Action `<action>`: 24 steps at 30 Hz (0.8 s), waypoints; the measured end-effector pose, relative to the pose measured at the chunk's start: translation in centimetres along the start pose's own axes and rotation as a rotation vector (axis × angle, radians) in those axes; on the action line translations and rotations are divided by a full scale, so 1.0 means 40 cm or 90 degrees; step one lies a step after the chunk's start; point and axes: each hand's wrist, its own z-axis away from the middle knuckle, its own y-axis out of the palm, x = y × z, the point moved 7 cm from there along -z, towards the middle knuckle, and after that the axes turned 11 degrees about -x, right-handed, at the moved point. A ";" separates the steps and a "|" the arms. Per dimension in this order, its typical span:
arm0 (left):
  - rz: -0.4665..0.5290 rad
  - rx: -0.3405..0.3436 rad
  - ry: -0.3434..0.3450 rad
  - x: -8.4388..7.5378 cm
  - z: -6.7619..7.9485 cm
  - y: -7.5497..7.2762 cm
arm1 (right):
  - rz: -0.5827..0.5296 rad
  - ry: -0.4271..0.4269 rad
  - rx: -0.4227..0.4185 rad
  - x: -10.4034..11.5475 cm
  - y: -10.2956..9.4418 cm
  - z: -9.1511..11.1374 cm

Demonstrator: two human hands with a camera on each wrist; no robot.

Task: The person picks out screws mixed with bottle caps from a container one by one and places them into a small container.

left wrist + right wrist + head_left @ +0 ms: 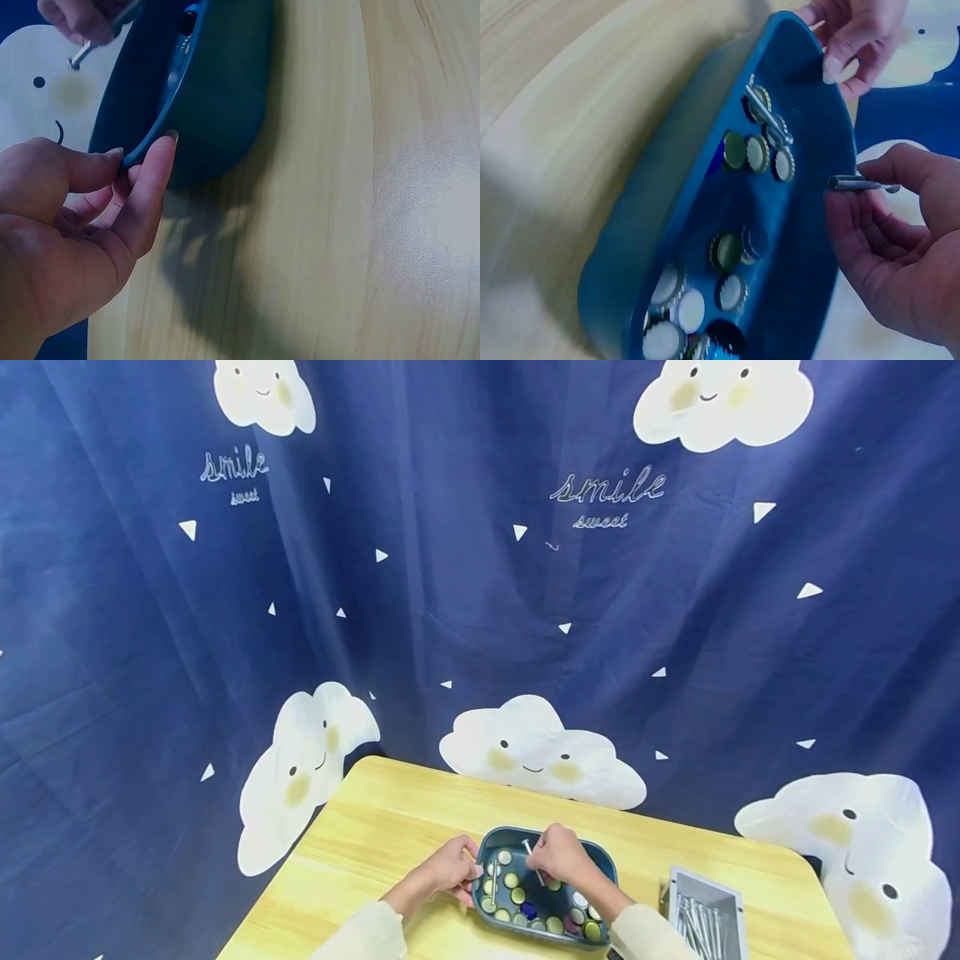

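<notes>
A dark teal tray (pixel 551 902) holds several bottle caps (pixel 518 895) of different colours. One bolt (pixel 494 882) lies among the caps at the tray's left end, also visible in the right wrist view as a silver bolt (pixel 768 115). My left hand (pixel 450 868) pinches the tray's left rim between thumb and fingers; the left wrist view shows this hand (pixel 97 202) close up. Over the tray, my right hand (pixel 558 853) pinches a second bolt (pixel 862 183) between thumb and fingers, its threaded end sticking out.
To the right on the wooden table (pixel 405 810) stands a grey metal box (pixel 731 893) with several bolts (pixel 699 927) inside. Behind the table hangs a dark blue curtain (pixel 465 568) printed with clouds. A small dark object (pixel 613 954) shows beside the right sleeve.
</notes>
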 end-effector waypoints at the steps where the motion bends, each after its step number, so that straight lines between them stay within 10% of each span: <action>1: -0.001 -0.001 0.000 0.000 0.001 0.000 | 0.000 -0.001 0.002 -0.007 -0.007 0.002; 12: 0.003 0.004 -0.009 0.001 0.006 0.004 | 0.016 -0.098 0.015 -0.030 -0.114 0.044; 24: 0.003 0.015 -0.001 -0.002 0.004 0.002 | 0.046 -0.061 -0.040 -0.101 -0.244 0.101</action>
